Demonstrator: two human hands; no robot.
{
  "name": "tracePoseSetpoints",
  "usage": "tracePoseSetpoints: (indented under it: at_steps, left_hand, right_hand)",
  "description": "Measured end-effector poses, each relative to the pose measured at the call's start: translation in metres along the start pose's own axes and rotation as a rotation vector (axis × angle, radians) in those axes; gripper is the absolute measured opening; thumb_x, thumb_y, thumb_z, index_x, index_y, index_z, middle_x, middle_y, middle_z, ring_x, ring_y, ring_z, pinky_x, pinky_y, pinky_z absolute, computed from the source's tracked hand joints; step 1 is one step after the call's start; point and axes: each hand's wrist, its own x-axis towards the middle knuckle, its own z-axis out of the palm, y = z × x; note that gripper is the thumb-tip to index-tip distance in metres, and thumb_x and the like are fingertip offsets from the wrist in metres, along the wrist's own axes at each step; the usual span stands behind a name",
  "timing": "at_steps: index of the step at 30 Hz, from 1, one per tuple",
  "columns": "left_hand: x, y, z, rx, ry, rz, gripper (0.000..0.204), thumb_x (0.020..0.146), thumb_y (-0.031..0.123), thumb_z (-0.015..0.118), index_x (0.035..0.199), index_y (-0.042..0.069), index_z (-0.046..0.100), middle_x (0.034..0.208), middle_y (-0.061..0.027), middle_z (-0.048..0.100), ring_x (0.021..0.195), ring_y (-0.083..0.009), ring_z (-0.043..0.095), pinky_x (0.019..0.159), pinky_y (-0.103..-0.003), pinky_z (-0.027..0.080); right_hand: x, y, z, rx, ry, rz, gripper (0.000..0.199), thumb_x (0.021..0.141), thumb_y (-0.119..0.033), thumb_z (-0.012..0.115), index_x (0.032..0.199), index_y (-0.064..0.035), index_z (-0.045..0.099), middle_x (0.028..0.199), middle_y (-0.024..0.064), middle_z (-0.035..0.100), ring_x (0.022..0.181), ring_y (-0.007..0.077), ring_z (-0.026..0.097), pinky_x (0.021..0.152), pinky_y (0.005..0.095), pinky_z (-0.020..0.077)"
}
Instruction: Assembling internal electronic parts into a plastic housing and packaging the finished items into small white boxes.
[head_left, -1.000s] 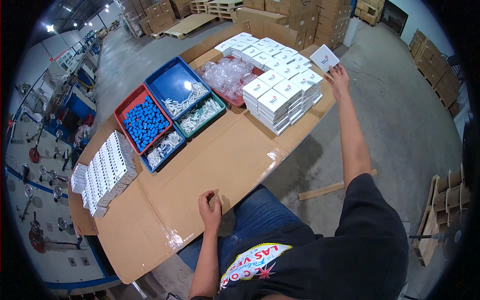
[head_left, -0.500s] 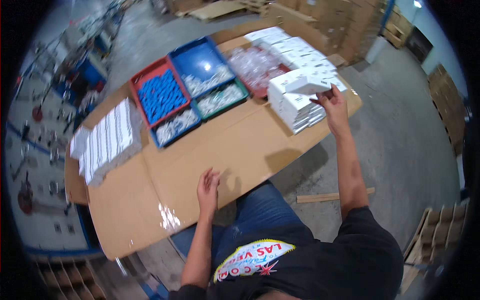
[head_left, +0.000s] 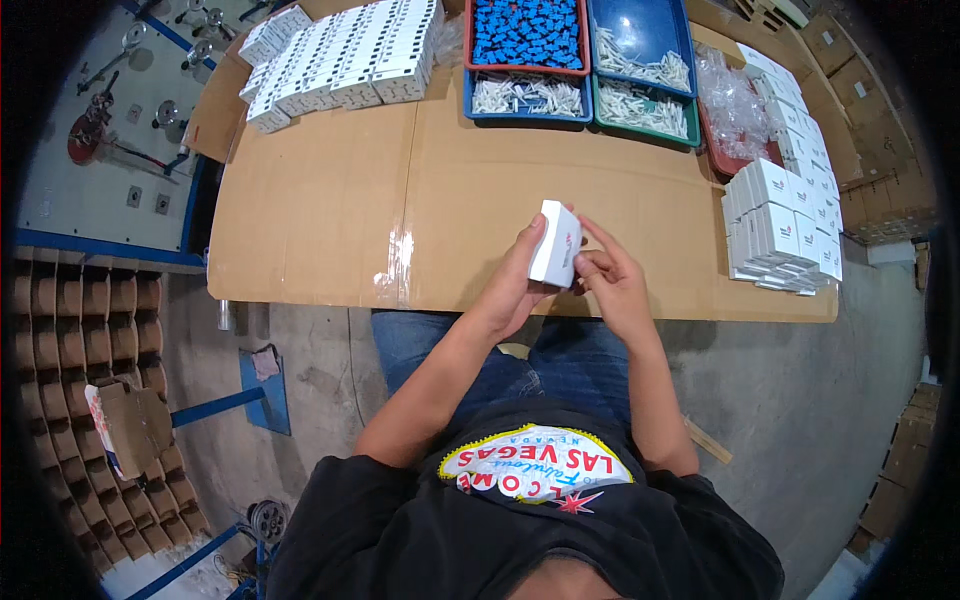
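Note:
A small white box (head_left: 553,246) is held up above the front part of the table. My left hand (head_left: 512,287) is wrapped round its left side and bottom, with the thumb along the near face. At the box's right edge is my right hand (head_left: 613,284), its fingers bent and pinching there. To the right stands a stack of similar white boxes (head_left: 780,225). Far left, rows of white boxes (head_left: 350,60) stand packed together.
Beyond my hands are a red tray (head_left: 586,69) of blue pieces, blue trays (head_left: 527,121) and a green tray (head_left: 650,138) of white pieces, and a tray of clear plastic pieces (head_left: 735,105). Cardboard (head_left: 320,215) covers the table. A divided cardboard rack (head_left: 85,335) stands at left.
My right hand has come from the right-hand stack to the front middle with the white box. My left hand now grips it too. The view has turned toward the table's front.

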Motion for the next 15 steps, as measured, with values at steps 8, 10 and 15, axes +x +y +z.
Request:
tracePoseSetpoints:
  at_steps: [8,10,15]
  left_hand:
    - [-0.004,-0.018,-0.021,-0.157,0.255,-0.104,0.062,0.102,0.064,0.046,0.14,0.015,0.049,0.117,-0.0096,0.064,0.099,-0.0214,0.069,0.071,-0.033,0.058]
    - [-0.005,-0.018,-0.011,-0.159,0.267,-0.024,0.062,0.102,0.062,0.05,0.14,0.013,0.047,0.112,-0.009,0.063,0.088,-0.0204,0.071,0.062,-0.03,0.057]
    - [-0.009,-0.021,-0.012,-0.184,0.28,-0.011,0.057,0.101,0.06,0.053,0.133,0.013,0.051,0.105,-0.0052,0.064,0.086,-0.0172,0.07,0.063,-0.03,0.057]
  right_hand:
    - [0.004,0.001,0.027,-0.727,0.093,-0.502,0.061,0.093,-0.031,0.073,0.144,-0.003,0.055,0.14,0.0196,0.056,0.125,0.0335,0.059,0.102,0.0398,0.049]
    - [0.01,-0.001,0.034,-0.699,0.054,-0.639,0.066,0.095,-0.038,0.071,0.147,-0.0026,0.052,0.143,0.0199,0.055,0.129,0.035,0.057,0.104,0.0399,0.0474]
    - [0.022,0.014,0.039,-0.525,-0.139,-0.567,0.071,0.093,-0.038,0.072,0.148,0.0003,0.049,0.149,0.0235,0.051,0.135,0.0397,0.053,0.112,0.0433,0.0428]
